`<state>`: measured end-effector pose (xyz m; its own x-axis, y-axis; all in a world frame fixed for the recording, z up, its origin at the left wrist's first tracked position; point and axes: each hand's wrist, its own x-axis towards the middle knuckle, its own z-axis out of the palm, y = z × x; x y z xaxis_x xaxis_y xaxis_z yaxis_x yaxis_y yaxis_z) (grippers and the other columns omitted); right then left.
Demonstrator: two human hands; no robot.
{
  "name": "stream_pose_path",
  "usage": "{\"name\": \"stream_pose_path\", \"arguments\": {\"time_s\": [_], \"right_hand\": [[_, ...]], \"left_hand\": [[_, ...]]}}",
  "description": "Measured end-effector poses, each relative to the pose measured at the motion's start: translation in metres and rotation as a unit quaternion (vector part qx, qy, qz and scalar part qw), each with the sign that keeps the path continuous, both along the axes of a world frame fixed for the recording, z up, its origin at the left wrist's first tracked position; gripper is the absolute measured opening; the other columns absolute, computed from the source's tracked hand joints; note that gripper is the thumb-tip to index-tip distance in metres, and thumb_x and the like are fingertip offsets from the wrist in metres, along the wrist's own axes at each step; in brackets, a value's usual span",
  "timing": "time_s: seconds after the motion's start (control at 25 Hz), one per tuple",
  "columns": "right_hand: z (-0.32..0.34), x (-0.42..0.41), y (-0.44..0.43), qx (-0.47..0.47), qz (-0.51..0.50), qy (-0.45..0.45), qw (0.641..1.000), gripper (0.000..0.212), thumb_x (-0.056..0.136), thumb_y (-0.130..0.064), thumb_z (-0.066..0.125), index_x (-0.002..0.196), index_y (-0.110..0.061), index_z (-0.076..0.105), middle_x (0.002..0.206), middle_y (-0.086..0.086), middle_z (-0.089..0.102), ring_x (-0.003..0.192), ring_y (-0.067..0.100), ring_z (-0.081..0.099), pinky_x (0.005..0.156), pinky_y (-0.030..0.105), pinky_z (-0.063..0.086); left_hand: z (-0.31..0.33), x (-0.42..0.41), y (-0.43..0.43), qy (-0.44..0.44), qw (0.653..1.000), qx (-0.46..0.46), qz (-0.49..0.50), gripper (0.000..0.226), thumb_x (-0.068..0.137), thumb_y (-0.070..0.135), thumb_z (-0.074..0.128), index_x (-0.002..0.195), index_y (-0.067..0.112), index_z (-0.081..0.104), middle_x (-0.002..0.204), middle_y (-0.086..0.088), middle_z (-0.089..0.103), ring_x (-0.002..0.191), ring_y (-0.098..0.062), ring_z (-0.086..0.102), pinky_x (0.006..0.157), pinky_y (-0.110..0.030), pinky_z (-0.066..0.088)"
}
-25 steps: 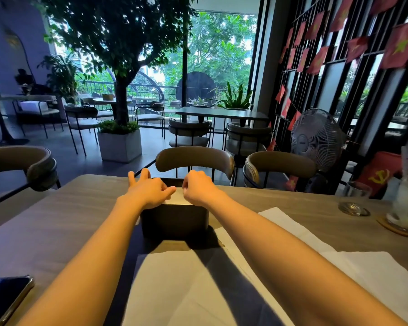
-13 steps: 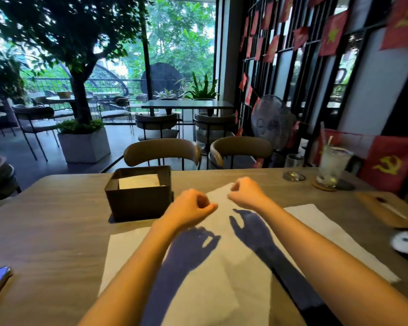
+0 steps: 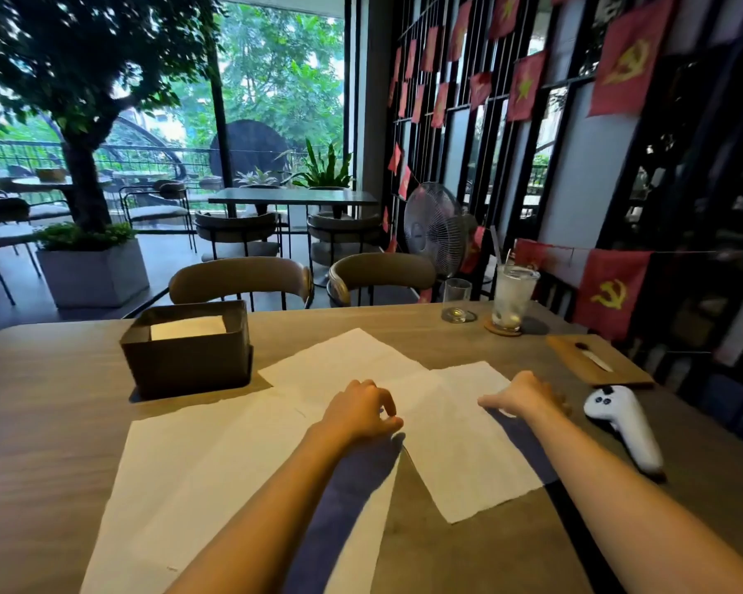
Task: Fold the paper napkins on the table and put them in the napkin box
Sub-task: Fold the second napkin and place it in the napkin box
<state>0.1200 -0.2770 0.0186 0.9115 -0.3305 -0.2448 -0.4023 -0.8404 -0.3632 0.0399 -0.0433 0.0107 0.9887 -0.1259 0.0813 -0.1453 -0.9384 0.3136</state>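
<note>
A dark brown napkin box [image 3: 189, 362] stands at the table's far left with a folded white napkin [image 3: 187, 328] inside. Three unfolded paper napkins lie flat on the table: a large near one [image 3: 215, 465], a far middle one [image 3: 348, 362] and a right one [image 3: 460, 448]. My left hand [image 3: 357, 411] sits at the right napkin's left edge, fingers curled and fingertips pinched together on the paper. My right hand [image 3: 524, 398] rests palm down at that napkin's far right edge, thumb and fingers apart.
A white controller [image 3: 623, 426] lies right of the napkins. Behind it are a wooden board [image 3: 597, 362] with a utensil, a drink on a coaster [image 3: 513, 300] and an empty glass [image 3: 457, 300]. Two chairs [image 3: 241, 280] stand across the wooden table [image 3: 52, 422].
Both hands left the napkin box, came back toward me and moved right onto the right napkin. The view turned to the right.
</note>
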Motion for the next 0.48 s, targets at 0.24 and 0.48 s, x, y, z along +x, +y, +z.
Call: {"name": "stream_pose_path", "arguments": {"time_s": [0.24,0.48], "right_hand": [[0.023,-0.005,-0.008,0.095,0.017,-0.017,0.995,0.04,0.072,-0.022,0.075,0.096,0.0,0.052,0.105,0.012,0.059,0.097,0.025,0.06,0.089,0.035,0.053],[0.103,-0.021,0.019,0.161,0.22,-0.129,0.953,0.026,0.073,-0.018,0.08,0.082,-0.01,0.056,0.081,0.008,0.049,0.076,0.019,0.048,0.063,0.025,0.039]], "left_hand": [[-0.012,-0.004,-0.003,0.005,1.0,-0.014,0.02,0.035,0.084,0.045,0.056,0.108,0.022,0.064,0.118,-0.006,0.055,0.107,-0.021,0.047,0.091,-0.032,0.045],[-0.006,-0.009,-0.005,-0.011,0.975,-0.206,0.081,0.058,0.085,0.041,0.061,0.132,0.013,0.045,0.137,-0.013,0.047,0.123,-0.024,0.047,0.098,-0.029,0.04]]}}
